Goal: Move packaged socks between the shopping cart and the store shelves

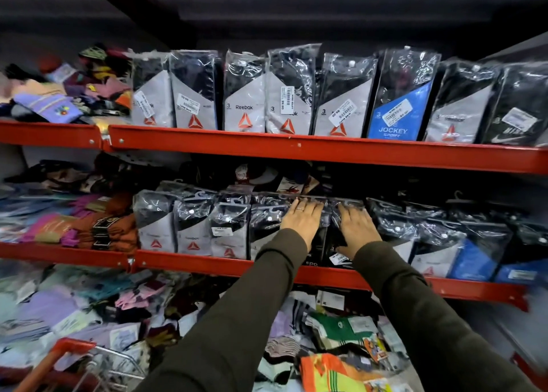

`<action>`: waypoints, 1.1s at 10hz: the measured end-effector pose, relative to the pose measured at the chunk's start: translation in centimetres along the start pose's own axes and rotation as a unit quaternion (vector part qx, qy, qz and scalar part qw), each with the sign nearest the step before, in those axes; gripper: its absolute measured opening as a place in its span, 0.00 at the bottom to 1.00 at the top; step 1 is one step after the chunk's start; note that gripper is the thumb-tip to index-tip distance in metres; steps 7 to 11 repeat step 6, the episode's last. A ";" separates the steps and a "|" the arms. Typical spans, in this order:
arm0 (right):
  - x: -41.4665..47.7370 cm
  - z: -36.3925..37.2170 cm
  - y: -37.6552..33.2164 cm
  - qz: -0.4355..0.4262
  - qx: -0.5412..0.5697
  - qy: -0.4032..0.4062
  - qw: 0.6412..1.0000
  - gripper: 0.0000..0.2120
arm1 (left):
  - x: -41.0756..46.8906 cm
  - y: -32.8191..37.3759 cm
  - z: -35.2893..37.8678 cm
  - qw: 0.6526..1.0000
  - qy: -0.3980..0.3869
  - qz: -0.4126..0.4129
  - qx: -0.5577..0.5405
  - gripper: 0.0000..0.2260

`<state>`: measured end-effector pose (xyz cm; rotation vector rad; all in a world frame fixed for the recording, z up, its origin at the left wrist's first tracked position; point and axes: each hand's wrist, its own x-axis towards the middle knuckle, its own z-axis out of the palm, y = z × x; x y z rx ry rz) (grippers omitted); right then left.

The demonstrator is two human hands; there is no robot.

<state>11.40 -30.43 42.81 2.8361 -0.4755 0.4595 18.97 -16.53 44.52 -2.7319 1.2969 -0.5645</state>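
Upright packaged socks in clear plastic fill the middle red shelf [207,262]. My left hand [302,221] lies flat on the front of a dark sock pack [267,222], fingers reaching over its top. My right hand [355,228] presses on the neighbouring black sock pack [335,252] with a white price sticker. Both hands rest on the packs with fingers spread; neither pack is lifted. A row of Reebok, Jockey and Nike packs [244,95] stands on the upper shelf [296,148]. The red handle and wire of the shopping cart [74,359] show at the bottom left.
Loose colourful socks are piled at the left ends of both shelves [59,95] and in the bottom bin [341,347]. Blue packs [471,261] stand at the right of the middle shelf. Caps lie behind the middle row.
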 end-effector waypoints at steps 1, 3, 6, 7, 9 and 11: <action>-0.2 0.5 0.8 -0.025 0.017 0.028 0.999 0.48 | 0.0 0.8 0.8 1.000 0.020 -0.018 0.000 0.47; -0.6 0.6 2.2 -0.072 0.055 0.037 0.995 0.43 | 0.0 1.8 1.1 0.998 0.052 -0.042 -0.008 0.45; -1.9 -1.0 2.2 -0.074 0.111 0.075 0.988 0.46 | -1.2 0.7 0.3 0.989 0.108 -0.031 -0.093 0.42; -1.9 -1.0 2.2 -0.074 0.111 0.075 0.988 0.46 | -1.2 0.7 0.3 0.989 0.108 -0.031 -0.093 0.42; -1.9 -1.0 2.2 -0.074 0.111 0.075 0.988 0.46 | -1.2 0.7 0.3 0.989 0.108 -0.031 -0.093 0.42; -1.9 -1.0 2.2 -0.074 0.111 0.075 0.988 0.46 | -1.2 0.7 0.3 0.989 0.108 -0.031 -0.093 0.42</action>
